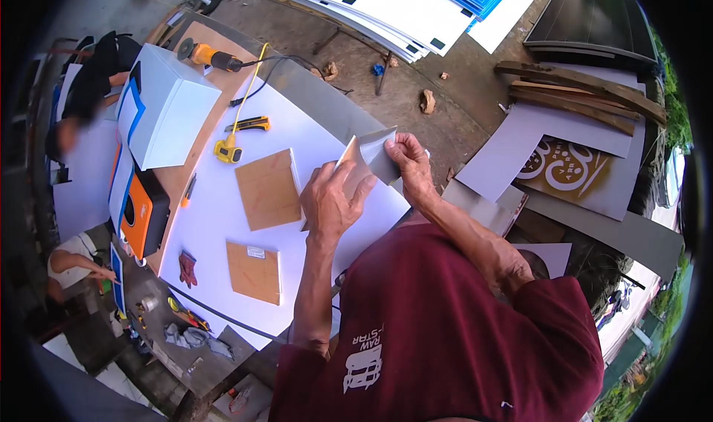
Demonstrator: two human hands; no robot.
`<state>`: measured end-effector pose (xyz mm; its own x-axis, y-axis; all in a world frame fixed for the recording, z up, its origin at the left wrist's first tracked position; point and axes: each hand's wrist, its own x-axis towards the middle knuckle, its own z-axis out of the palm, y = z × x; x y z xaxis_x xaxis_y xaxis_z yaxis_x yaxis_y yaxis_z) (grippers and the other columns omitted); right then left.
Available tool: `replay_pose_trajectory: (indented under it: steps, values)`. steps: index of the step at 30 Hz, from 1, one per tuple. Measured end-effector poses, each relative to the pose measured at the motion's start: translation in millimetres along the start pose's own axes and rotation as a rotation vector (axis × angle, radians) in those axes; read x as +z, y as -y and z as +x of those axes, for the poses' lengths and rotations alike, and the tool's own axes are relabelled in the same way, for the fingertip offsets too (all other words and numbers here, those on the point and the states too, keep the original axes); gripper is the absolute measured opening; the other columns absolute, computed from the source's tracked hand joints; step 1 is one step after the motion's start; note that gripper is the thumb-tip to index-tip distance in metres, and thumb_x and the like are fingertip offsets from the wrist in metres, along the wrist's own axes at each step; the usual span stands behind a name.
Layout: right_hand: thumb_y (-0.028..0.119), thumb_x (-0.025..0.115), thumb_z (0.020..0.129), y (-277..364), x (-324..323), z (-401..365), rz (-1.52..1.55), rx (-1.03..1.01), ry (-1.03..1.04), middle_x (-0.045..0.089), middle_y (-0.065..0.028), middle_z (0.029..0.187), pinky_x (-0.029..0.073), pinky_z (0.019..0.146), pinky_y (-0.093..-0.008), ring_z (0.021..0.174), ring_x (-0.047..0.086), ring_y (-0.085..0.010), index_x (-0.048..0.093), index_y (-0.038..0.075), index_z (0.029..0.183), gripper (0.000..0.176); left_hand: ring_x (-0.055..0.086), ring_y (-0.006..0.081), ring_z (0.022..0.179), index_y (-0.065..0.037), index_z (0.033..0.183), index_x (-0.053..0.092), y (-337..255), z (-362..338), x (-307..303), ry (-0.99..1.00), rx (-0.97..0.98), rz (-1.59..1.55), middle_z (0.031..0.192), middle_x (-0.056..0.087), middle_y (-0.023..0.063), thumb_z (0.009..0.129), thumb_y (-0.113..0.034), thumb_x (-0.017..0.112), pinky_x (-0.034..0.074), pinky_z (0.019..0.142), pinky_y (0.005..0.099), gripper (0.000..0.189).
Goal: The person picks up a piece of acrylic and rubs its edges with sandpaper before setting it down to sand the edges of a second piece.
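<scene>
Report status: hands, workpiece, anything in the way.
Left hand against the bent sheet, right hand pinching its edge. Sheet by white board's edge. Brown panels, yellow cutter nearby; no obstruction seen at hands.

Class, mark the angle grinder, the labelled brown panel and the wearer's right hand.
Angle grinder [213, 56]: head view, its body.
Labelled brown panel [254, 276]: head view, its brown face.
Right hand [413, 170]: head view, the hand's middle.

You were at a white-topped worktable [208, 244], stained brownish-grey floor [464, 88] beyond. Second grey table [171, 355] stood lower left. Your right side opened onto bright daylight and greenery [672, 117]; lower left was dimmer.
</scene>
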<state>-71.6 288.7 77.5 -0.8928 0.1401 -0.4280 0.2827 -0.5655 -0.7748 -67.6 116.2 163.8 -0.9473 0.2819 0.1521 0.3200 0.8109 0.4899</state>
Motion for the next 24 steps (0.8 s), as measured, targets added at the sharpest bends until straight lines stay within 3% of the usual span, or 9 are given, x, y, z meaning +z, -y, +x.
replay_pose_trajectory:
  steps: [1, 2, 5, 10, 13, 14, 18, 22, 24]
  values:
    - [0.025, 0.069, 0.099, 2, 5, -3, 0.002, -0.003, 0.019, 0.065, 0.0030, 0.090, 0.047, 0.077, -0.0245, 0.083, 0.057, -0.0060, 0.062, 0.009, 0.108, 0.019, 0.067, 0.0334, 0.089, -0.003, 0.106, 0.075, -4, 1, -1, 0.017, -0.006, 0.027, 0.094, 0.068, 0.0124, 0.088, -0.037, 0.074, 0.054, 0.074, 0.0445, 0.038]
    - [0.025, 0.068, 0.100, -6, 5, -3, -0.009, -0.069, 0.048, 0.066, 0.0029, 0.091, 0.046, 0.078, -0.0248, 0.085, 0.056, -0.0061, 0.062, 0.009, 0.108, 0.019, 0.066, 0.0347, 0.088, -0.001, 0.100, 0.074, -9, 2, 1, 0.023, -0.053, 0.008, 0.091, 0.067, 0.0135, 0.080, -0.036, 0.082, 0.053, 0.074, 0.0463, 0.041]
    - [0.025, 0.066, 0.101, -11, 7, -5, -0.037, -0.106, 0.101, 0.065, 0.0029, 0.093, 0.046, 0.079, -0.0254, 0.086, 0.055, -0.0058, 0.061, 0.009, 0.108, 0.018, 0.066, 0.0346, 0.088, 0.000, 0.095, 0.073, -5, 0, 13, 0.006, -0.103, 0.033, 0.091, 0.067, 0.0134, 0.079, -0.025, 0.082, 0.053, 0.074, 0.0466, 0.031]
    - [0.018, 0.083, 0.083, 33, -5, -14, -0.525, -0.403, 0.251, 0.067, -0.0088, 0.119, 0.048, 0.100, -0.0384, 0.109, 0.067, -0.0199, 0.059, 0.005, 0.112, 0.040, 0.064, 0.0312, 0.086, -0.002, 0.086, 0.069, 10, 0, 17, -0.001, -0.018, 0.048, 0.089, 0.065, 0.0097, 0.080, -0.009, 0.076, 0.053, 0.072, 0.0447, 0.012]
    - [0.019, 0.084, 0.080, 79, 1, -23, -0.948, -0.399, 0.475, 0.068, -0.0121, 0.117, 0.051, 0.096, -0.0421, 0.105, 0.069, -0.0266, 0.058, 0.003, 0.114, 0.045, 0.064, 0.0292, 0.085, -0.004, 0.084, 0.067, 3, 1, 20, 0.031, 0.071, 0.107, 0.089, 0.063, 0.0081, 0.080, -0.005, 0.073, 0.053, 0.070, 0.0434, 0.007]
    - [0.020, 0.084, 0.078, 76, -3, -19, -1.050, -0.513, 0.549, 0.071, -0.0178, 0.104, 0.055, 0.086, -0.0441, 0.095, 0.071, -0.0339, 0.059, 0.003, 0.117, 0.050, 0.063, 0.0289, 0.085, -0.004, 0.084, 0.067, 1, 2, 22, 0.049, 0.108, 0.128, 0.089, 0.063, 0.0079, 0.079, -0.003, 0.073, 0.053, 0.070, 0.0432, 0.008]
    - [0.020, 0.077, 0.085, 79, 3, -23, -1.280, -0.392, 0.690, 0.072, -0.0204, 0.085, 0.056, 0.076, -0.0459, 0.081, 0.071, -0.0385, 0.064, 0.008, 0.121, 0.040, 0.064, 0.0289, 0.088, -0.005, 0.094, 0.069, -7, 2, 27, 0.078, 0.183, 0.091, 0.095, 0.066, 0.0086, 0.078, 0.004, 0.067, 0.054, 0.073, 0.0422, 0.019]
    - [0.011, 0.069, 0.091, 67, -36, -13, -1.086, -0.378, 0.523, 0.073, -0.0217, 0.088, 0.057, 0.077, -0.0431, 0.081, 0.072, -0.0375, 0.073, 0.008, 0.116, 0.025, 0.065, 0.0299, 0.090, -0.008, 0.121, 0.068, -11, 5, 11, 0.128, 0.231, 0.008, 0.111, 0.070, 0.0107, 0.080, 0.011, 0.064, 0.055, 0.078, 0.0419, 0.045]
    - [0.011, 0.065, 0.095, 79, -58, -11, -0.962, -0.256, 0.388, 0.075, -0.0182, 0.096, 0.056, 0.083, -0.0404, 0.091, 0.074, -0.0301, 0.073, 0.006, 0.114, 0.021, 0.066, 0.0319, 0.091, -0.009, 0.141, 0.057, -14, 9, 4, 0.231, 0.227, 0.001, 0.119, 0.070, 0.0153, 0.083, 0.014, 0.062, 0.055, 0.082, 0.0433, 0.063]
